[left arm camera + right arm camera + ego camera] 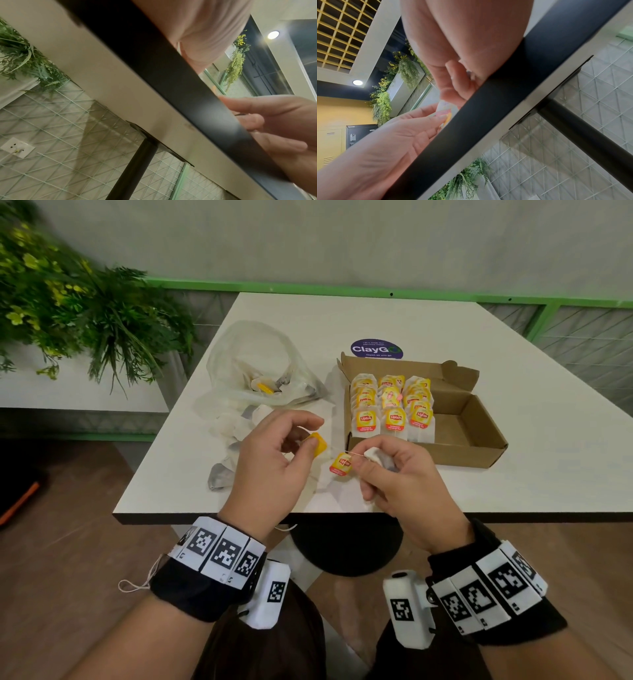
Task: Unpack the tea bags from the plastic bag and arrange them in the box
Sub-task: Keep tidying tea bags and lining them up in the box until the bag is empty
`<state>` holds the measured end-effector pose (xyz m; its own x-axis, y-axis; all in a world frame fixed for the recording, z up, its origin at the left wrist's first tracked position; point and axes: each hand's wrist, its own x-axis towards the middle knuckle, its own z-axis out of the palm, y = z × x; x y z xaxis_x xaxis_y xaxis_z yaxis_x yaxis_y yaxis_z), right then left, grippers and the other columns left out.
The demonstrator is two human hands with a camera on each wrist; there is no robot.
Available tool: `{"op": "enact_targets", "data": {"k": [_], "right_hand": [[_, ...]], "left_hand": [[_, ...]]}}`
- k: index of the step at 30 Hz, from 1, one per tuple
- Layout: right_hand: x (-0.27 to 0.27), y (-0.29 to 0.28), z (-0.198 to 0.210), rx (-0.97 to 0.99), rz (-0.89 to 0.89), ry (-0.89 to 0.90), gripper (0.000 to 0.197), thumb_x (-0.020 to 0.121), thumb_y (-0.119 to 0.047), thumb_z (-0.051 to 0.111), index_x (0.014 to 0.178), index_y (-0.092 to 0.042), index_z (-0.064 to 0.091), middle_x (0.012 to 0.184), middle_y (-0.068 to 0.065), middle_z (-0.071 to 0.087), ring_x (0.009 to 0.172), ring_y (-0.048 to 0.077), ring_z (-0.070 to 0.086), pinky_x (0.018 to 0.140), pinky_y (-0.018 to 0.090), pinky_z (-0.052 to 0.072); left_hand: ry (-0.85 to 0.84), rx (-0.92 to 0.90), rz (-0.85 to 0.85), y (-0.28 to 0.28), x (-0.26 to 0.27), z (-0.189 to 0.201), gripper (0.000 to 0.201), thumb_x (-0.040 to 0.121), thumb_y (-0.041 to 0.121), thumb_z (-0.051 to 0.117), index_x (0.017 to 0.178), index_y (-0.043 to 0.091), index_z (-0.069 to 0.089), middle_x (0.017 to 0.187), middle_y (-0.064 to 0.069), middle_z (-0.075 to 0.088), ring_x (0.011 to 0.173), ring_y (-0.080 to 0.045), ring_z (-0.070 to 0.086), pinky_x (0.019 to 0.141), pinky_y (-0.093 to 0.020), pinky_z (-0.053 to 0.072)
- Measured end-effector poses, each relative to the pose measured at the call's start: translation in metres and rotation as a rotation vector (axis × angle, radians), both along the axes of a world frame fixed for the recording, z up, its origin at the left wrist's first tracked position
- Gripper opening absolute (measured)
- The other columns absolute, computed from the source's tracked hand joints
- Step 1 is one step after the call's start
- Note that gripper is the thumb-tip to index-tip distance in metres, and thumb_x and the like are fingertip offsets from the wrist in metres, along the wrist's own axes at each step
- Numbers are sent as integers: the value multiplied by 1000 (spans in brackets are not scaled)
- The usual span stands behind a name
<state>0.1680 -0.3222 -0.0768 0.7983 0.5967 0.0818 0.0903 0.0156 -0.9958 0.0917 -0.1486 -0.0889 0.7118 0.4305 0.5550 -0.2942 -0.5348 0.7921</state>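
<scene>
Left hand (pixel 274 453) pinches yellow tag (pixel 318 444). Right hand (pixel 394 477) pinches tea bag (pixel 375 456) near box (pixel 472 419).

A smooth, matt white laminate table (pixel 428 330) with a dark edge band is shown. On it, a brown, matt corrugated cardboard box (pixel 479 436) is seen beside a thin, clear, crinkled plastic bag (pixel 246 361). Glossy yellow printed paper tags (pixel 395 419) are fixed to white, soft paper tea bags (pixel 421 431). A glossy round purple sticker (pixel 376 349) is stuck flat.
</scene>
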Motion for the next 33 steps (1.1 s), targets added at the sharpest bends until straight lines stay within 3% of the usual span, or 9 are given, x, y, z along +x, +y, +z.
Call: {"op": "enact_targets", "data": {"k": [8,13,15,18,20,23,29,33], "right_hand": [[4,-5,1,110,67,116,8,95,-6,62,98,-5,68,56,14,44,44,16,34,36,21,24],[9,-8,5,150,123,230,14,91,-8,61,101,-6,71,57,9,43,47,14,39,40,26,16],[9,-8,5,146,123,239,15,90,-8,61,101,-7,71,57,9,44,47,13,40,41,28,15],[8,-8,4,134,107,222,15,95,-5,58,103,-6,71,58,9,44,47,13,40,41,26,17],[6,-7,4,121,86,202,17,97,-4,57,108,-6,70,61,11,44,49,13,40,39,22,21],[3,-3,2,95,20,132,19,99,-4,56,111,-7,70,64,14,41,50,16,35,39,20,26],[-6,3,1,-37,-74,-48,10,100,-12,59,100,-13,69,58,15,47,42,17,38,40,26,35],[-8,7,1,-66,-117,-98,7,100,-15,59,98,-16,66,57,14,49,41,18,41,38,27,38]], "left_hand": [[-27,214,36,-1,1,-2,26,88,-4,71,109,11,73,103,3,66,91,-7,65,80,-21,53],[-7,371,35,-3,1,-3,24,94,-1,66,114,10,73,104,4,68,89,5,56,81,-11,43],[13,386,33,-3,0,-3,25,96,2,64,118,10,71,102,9,66,88,4,53,81,-9,40],[24,326,19,-3,-1,-4,26,97,9,60,122,13,68,100,11,64,86,-1,56,80,-17,46],[33,255,-7,-3,-2,-5,26,98,13,59,123,16,67,99,8,66,88,-7,61,80,-31,53],[37,197,-22,-2,-3,-6,26,98,17,56,123,20,66,94,8,64,85,-19,62,75,-46,53],[-4,128,-27,-3,-3,-6,26,99,17,55,121,26,65,90,9,63,86,-24,62,76,-52,52],[6,99,-21,-1,-4,-4,25,98,16,55,119,25,65,88,11,62,83,-19,60,75,-48,52]]}}
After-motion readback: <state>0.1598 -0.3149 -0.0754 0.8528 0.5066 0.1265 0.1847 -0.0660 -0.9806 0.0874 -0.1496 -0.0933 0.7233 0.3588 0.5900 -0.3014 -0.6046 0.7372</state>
